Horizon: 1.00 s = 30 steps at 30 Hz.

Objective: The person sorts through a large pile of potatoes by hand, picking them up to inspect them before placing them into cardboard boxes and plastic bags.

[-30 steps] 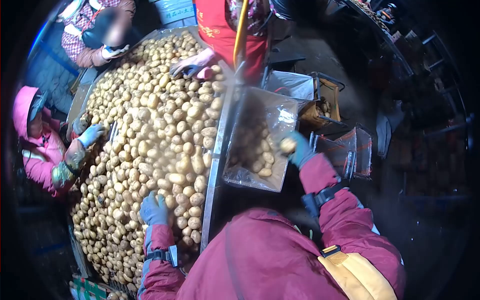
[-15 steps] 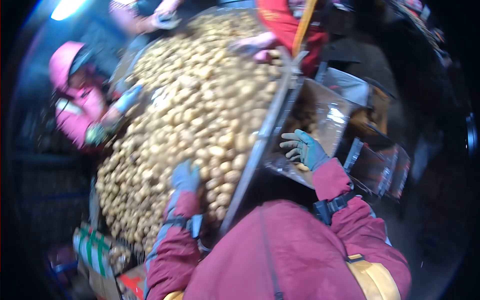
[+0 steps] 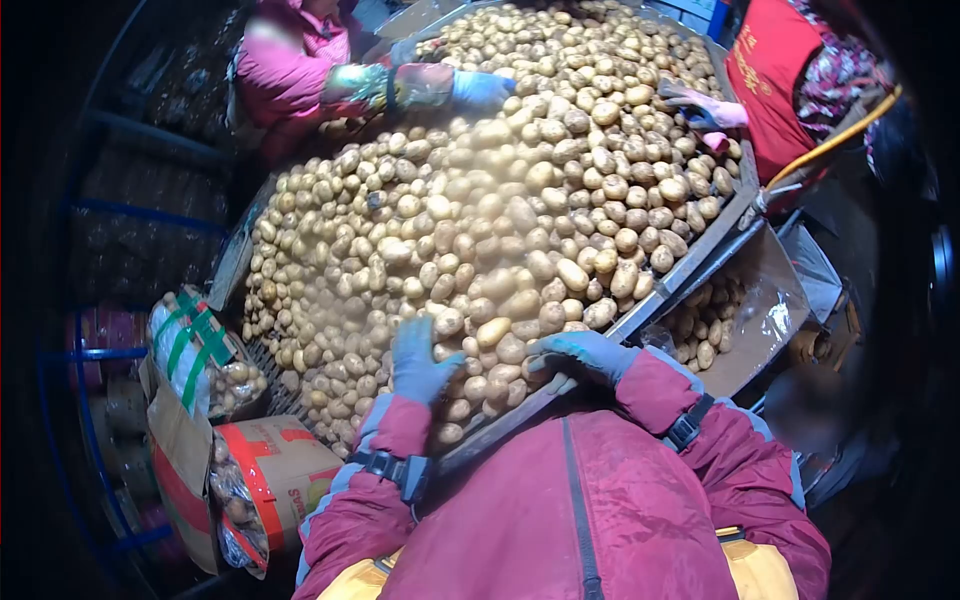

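Metal-edged table [image 3: 642,312], rounded potatoes [image 3: 573,275] (some blotchy); left hand [image 3: 422,368] atop, grip spread; right hand [image 3: 592,356], grip unclear.

Strong light on potatoes [image 3: 500,215], outer edges near black. Heavy fisheye curve at borders. Hazy, smeary patch mid-heap, rest fairly sharp. Glare on plastic liner [image 3: 757,325] at right. Light source itself out of shot.

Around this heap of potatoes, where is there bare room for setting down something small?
A narrow dark slatted strip shows between the yellow-brown potato heap and the red-banded cardboard box. The grey metal rim beside the blue-gloved right hand looks bare but thin. Elsewhere, potatoes crowd together.
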Motion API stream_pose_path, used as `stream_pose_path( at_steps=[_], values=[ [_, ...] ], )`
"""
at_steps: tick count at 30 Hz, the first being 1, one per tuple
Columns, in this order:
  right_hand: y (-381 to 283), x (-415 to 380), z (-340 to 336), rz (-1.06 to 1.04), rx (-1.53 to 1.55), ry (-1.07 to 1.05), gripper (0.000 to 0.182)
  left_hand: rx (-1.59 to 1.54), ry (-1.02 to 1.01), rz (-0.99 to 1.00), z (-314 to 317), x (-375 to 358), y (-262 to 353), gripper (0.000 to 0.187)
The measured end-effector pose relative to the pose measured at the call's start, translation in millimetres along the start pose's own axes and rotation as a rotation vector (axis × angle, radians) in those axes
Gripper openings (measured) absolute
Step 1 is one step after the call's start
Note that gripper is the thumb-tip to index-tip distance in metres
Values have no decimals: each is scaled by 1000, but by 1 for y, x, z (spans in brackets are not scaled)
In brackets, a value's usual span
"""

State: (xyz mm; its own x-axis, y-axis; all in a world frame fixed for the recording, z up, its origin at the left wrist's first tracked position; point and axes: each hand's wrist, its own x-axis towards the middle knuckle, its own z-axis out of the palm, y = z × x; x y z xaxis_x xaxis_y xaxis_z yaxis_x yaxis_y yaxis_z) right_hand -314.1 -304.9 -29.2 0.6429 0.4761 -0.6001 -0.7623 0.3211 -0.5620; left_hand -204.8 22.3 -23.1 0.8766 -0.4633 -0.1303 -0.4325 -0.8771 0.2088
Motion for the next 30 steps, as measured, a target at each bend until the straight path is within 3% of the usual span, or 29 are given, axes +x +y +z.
stream_pose_path(
  at_steps=[3, 7, 9, 12, 14, 15, 17, 21, 23, 27, 30],
  values=[
    [-40, 9, 19, 43, -97, 47, 42, -143, 11, -71, 23, 20, 35, 108],
    [-45, 45, 2, 43, 111, 145, 38, -162, -18, -119, 13, 52, 71, 105],
    [-40, 58, 2, -100, 184, 180, 35, -204, 42, -177, 14, 67, 85, 104],
    [-67, 47, 20, -68, -7, 208, 31, -195, 125, -217, 20, 79, 95, 97],
    [-67, 50, 26, -62, 26, 232, 30, -203, 171, -202, 14, 80, 96, 89],
    [-65, 54, 27, -66, 76, 246, 29, -231, 209, -91, 9, 83, 90, 87],
    [-58, 57, 23, -238, -139, 202, 28, -283, 277, 128, 1, 86, 75, 84],
    [-57, 42, 33, -96, 123, 231, 32, -168, 326, -30, -25, 122, 32, 73],
    [-59, 29, 35, 26, 121, 289, 35, -207, 243, -173, -38, 153, 14, 74],
    [-47, 23, 50, 41, 132, 317, 40, -51, -129, -93, -83, 185, 22, 72],
    [-53, 23, 55, 24, 37, 288, 43, 0, -171, 10, -74, 152, 13, 69]
  ],
)
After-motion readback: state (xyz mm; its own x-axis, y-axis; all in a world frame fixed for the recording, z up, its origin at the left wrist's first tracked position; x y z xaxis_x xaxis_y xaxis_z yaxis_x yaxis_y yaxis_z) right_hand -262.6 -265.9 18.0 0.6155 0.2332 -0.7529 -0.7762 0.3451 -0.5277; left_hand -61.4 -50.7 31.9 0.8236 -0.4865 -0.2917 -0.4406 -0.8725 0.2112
